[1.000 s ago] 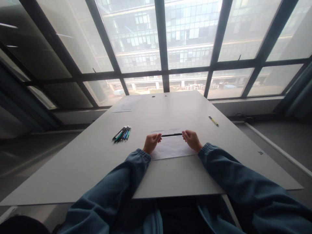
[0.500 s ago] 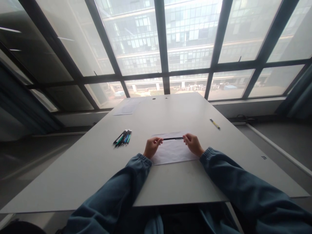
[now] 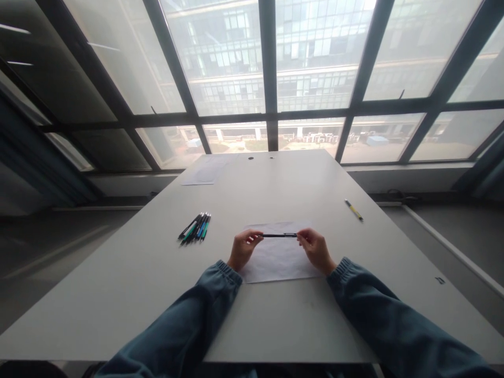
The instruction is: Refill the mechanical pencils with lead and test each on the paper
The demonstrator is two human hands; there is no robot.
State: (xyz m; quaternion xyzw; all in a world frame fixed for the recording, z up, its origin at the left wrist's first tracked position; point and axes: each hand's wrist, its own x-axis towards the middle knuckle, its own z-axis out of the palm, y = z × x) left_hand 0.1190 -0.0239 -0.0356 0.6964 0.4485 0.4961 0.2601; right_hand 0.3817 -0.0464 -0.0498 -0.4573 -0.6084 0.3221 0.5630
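Both of my hands are closed on one slim black pen [image 3: 279, 235], held level and crosswise in front of me. My left hand [image 3: 243, 249] pinches its left end between thumb and fingertips, and my right hand [image 3: 314, 248] pinches the right end the same way, so the pen spans the gap between them. It hangs just above a white sheet of paper [image 3: 277, 260] that lies flat on the pale grey table [image 3: 275, 184], under and between my wrists. Whether the pen touches the paper I cannot tell.

To my left on the table, well apart from my left hand, a small bundle of pens with black, green and blue barrels [image 3: 194, 228] lies side by side, slanted. To my right, well apart from my right hand, a single yellow pen [image 3: 354, 210] lies alone on the table. At the far left corner rests another pale sheet of paper [image 3: 205, 172], near the dark-framed window wall [image 3: 271, 118]. My dark blue sleeves [image 3: 185, 325] run up to both wrists.
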